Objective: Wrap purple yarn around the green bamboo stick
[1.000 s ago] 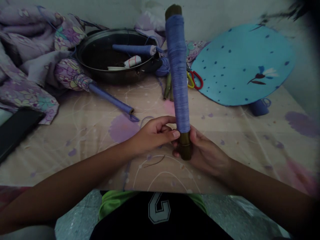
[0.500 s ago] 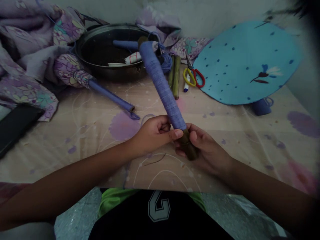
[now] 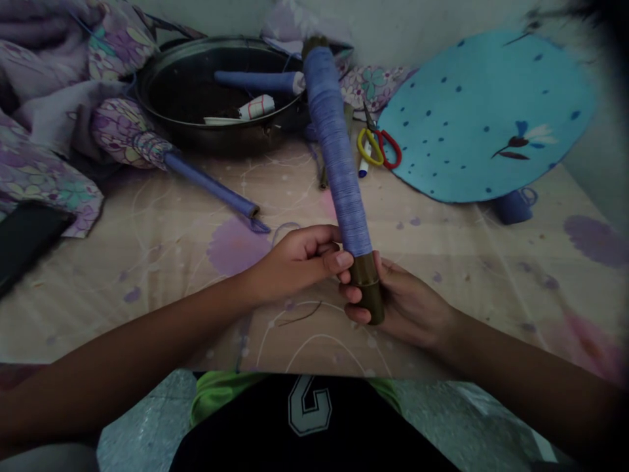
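Blue-wound stick (image 3: 337, 151) rises up and away from both hands, long axis nearly upright; right hand (image 3: 403, 305) clasps its bare lower end, left hand (image 3: 299, 259) pinches just beside the winding's edge.

Dim room, patterned bedsheet as the work surface

Light's pretty low and flat here. A beige sheet (image 3: 147, 262) with purple blotches and white swirls covers the whole surface, and a pale plain wall (image 3: 417, 26) runs right behind it. Crumpled purple floral bedding (image 3: 44, 151) is piled at the back left corner, and a bit of speckled grey floor (image 3: 142, 426) shows below the near edge.
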The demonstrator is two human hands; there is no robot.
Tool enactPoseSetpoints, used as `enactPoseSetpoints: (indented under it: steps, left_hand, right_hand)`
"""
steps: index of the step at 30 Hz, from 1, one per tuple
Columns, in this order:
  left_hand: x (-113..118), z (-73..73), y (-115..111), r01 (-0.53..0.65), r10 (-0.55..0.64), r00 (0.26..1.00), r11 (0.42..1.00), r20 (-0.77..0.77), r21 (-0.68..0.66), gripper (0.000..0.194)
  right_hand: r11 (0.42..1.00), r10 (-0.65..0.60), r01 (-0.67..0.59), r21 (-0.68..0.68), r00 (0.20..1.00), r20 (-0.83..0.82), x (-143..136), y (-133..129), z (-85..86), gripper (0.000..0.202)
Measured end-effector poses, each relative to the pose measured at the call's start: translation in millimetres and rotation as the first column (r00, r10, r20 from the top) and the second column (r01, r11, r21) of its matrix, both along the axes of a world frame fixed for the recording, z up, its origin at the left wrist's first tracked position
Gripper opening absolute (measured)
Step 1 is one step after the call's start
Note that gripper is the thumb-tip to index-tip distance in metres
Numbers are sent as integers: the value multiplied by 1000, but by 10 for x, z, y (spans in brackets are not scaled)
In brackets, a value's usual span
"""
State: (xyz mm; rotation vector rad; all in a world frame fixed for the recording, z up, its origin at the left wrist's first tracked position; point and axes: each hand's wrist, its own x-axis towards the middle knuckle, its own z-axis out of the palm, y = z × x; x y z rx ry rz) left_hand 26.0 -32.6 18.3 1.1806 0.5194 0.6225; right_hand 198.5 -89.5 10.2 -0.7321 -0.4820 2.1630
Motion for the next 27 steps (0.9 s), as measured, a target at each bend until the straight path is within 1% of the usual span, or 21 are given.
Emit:
enactPoseSetpoints:
  steps: [3,5,7,10,14,18,20,22,24,27]
  left_hand:
    - [5,-7,-16,-32,34,999,998,-30,50,25]
    - [17,-12,-30,-61,65,997,995,-50,83,29]
    - [33,-14,-46,-65,71,996,993,-54,95,31]
    - [50,-4,-69,-36,39,998,997,-39,68,31]
    - [48,16,-85,-29,30,999,999,-23,27,30]
    - [33,18,-81,2,-2,1000,1000,-9,-27,27]
    - [30,12,-77,-15,14,1000,999,-27,-29,27]
    - [30,6,-73,-54,54,996,999,-65,3,27]
    - [33,3,-68,-102,107,990,993,-93,61,28]
    - [37,5,-61,-130,141,986,984,-89,119,26]
  right_hand:
    - [999,1,-1,37,1000,7,-3,-12,25,23]
    - [997,-19,16,76,999,42,-5,-31,44,32]
    - [992,-40,29,120,995,93,-4,-50,57,36]
    - [987,-71,50,152,988,137,4,-62,57,31]
    - [990,-63,52,131,994,87,11,-42,17,24]
    - [998,-2,0,58,1000,28,3,-6,-25,28]
    - [999,11,-12,35,1000,23,2,5,-36,31]
    - [999,-1,0,52,999,36,6,6,-40,35]
    - [994,-29,22,107,998,60,11,0,-35,39]
    - [985,-62,44,166,993,104,13,-9,-19,35]
